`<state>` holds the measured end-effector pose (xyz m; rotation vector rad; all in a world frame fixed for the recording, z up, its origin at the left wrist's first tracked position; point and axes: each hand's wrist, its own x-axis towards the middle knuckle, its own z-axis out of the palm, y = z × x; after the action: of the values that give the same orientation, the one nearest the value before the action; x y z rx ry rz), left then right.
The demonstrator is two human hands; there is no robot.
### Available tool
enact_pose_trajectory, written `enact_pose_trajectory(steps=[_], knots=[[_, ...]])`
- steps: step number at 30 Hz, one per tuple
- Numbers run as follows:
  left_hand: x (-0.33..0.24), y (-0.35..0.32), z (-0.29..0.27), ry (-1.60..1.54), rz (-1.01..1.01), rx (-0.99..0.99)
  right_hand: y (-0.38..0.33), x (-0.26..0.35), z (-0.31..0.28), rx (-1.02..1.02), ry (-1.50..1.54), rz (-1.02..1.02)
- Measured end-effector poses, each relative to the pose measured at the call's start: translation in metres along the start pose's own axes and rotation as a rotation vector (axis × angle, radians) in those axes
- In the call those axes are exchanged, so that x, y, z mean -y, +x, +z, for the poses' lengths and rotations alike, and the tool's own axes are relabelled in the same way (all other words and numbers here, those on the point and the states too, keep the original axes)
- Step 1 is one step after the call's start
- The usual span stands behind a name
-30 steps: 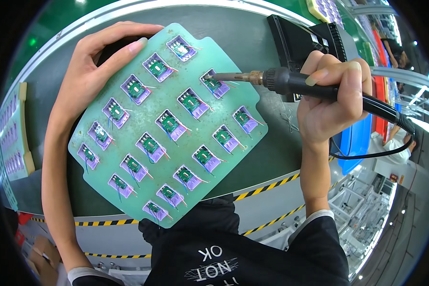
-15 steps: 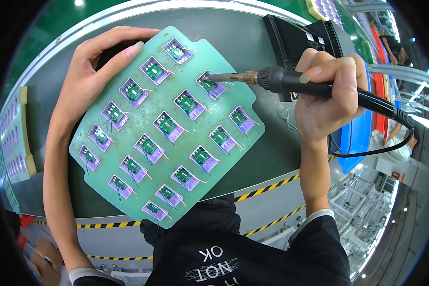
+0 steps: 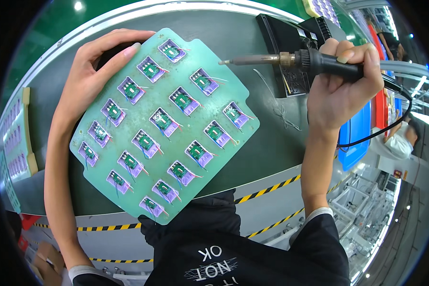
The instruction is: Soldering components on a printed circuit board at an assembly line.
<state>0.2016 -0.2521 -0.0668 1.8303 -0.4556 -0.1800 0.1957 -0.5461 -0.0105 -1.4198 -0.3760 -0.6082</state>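
A soldering iron [image 3: 319,63] with a black handle is gripped in my right hand [image 3: 345,88]. Its tip hovers at the upper right of a pale green fixture plate [image 3: 128,114], apart from the circuit boards. My left hand [image 3: 97,64] holds that plate by its upper left edge, thumb on top and fingers over the far side. Rows of purple housings sit in the plate's cutouts, each with a small green circuit board [image 3: 184,101] and thin red and blue wires. The plate lies tilted toward me, its near corner past the table edge.
A black soldering station [image 3: 291,47] stands on the dark table [image 3: 267,143] at the far right. Thin solder wire [image 3: 283,112] lies beside it. Blue bins [image 3: 356,138] are at the right, and another loaded plate [image 3: 16,136] at the left. A person [image 3: 398,138] is in the right background.
The soldering iron's tip has lifted off a circuit board in the upper right row and moved up and right with my right hand. The plate has shifted slightly left.
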Motion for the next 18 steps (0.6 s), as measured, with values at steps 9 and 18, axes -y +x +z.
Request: enact_pose_trajectory(steps=[9, 18], knots=[[-0.001, 0.0, -0.001, 0.058, 0.006, -0.012, -0.014, -0.013, -0.003, 0.213, 0.064, 0.015], [-0.004, 0.003, 0.005, 0.037, -0.024, -0.025, -0.021, -0.003, 0.019, 0.051, 0.001, 0.094]])
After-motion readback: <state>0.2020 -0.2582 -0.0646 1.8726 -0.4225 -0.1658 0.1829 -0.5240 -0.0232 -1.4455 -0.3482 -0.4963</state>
